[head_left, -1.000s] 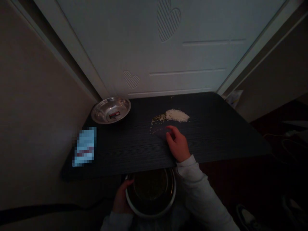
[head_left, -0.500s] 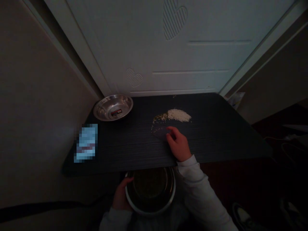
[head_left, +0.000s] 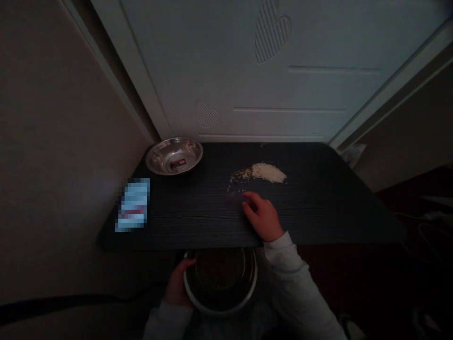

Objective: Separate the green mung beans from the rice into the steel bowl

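Note:
My left hand (head_left: 178,284) grips the side of a metal bowl (head_left: 221,309), thumb over the rim, just under the table's front edge. Dark contents fill the bowl's bottom, too dim to make out. Over the table, my right hand (head_left: 264,218) has its thumb and fingers curled around the edge of a thin see-through plastic piece (head_left: 234,193), which barely shows. Beyond the fingers lies a pile of white rice-like grains (head_left: 269,173). Small green beans (head_left: 244,173) mix into its left end, and a few loose grains are scattered in front.
A second metal bowl (head_left: 175,158) with a label inside stands at the back left of the dark table (head_left: 318,208). Nearer the left edge is a blurred-out light blue item (head_left: 133,204). A white door (head_left: 219,56) rises directly behind the table.
The view has shifted, so the table contents appear a little farther right. The see-through piece by my right hand shows more faintly now. My left hand keeps its grip on the bowl.

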A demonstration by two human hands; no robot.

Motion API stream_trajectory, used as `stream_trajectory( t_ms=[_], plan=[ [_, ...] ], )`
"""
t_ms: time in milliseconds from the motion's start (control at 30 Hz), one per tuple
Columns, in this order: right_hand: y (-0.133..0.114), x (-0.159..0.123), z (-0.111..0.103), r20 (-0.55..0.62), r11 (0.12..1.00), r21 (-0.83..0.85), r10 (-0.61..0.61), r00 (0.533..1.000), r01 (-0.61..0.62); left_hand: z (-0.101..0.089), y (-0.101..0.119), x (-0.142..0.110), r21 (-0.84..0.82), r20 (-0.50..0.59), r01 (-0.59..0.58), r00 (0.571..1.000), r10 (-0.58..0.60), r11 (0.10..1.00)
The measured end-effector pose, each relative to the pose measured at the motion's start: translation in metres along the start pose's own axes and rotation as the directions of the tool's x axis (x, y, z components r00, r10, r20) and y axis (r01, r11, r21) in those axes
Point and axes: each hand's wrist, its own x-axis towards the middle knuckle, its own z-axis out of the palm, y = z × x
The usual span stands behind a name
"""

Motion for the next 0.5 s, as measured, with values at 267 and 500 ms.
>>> stream_trajectory(
  t_ms=[267,500],
  plan=[
    [-0.006,-0.009,-0.003,0.127,0.993,0.053,-0.109,0.986,0.103,-0.005,0.001,0.002,-0.007,-0.014,-0.011,1.0,0.011,1.0],
    [-0.015,-0.027,-0.006,0.208,0.981,0.12,-0.173,0.963,0.15,0.0,0.004,-0.002,0.002,-0.025,-0.018,1.0,0.018,1.0]
  ],
)
